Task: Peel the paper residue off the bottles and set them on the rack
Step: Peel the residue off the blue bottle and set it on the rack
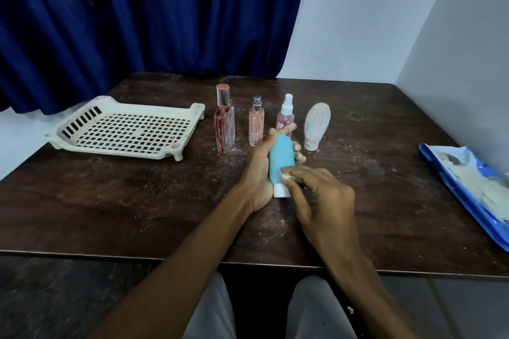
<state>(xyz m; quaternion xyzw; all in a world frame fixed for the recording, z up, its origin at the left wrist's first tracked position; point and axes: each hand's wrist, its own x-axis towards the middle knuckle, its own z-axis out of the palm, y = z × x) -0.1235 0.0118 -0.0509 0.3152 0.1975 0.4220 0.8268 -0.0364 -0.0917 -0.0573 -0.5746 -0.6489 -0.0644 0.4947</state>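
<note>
A dark brown wooden table, scuffed and strewn with white paper crumbs, is set against a deep blue curtain and plain white walls. A cream perforated plastic rack is stood on the table's far left part. A row of four bottles is lined up to the right of the rack. Just beside it is a tall square glass bottle with red contents, then a slim pink spray bottle, then a pink bottle with a white nozzle. Farthest from the rack, a white ribbed oval bottle is rested on its cap. Right of the rack and in front of that row, a turquoise plastic bottle with a white cap is gripped by the left hand, the cap pointed toward the person. A white paper shred on it, just above the cap, is pinched by the right hand. Well to the right of the rack, a blue plastic sheet heaped with white scraps is laid at the table's edge.
</note>
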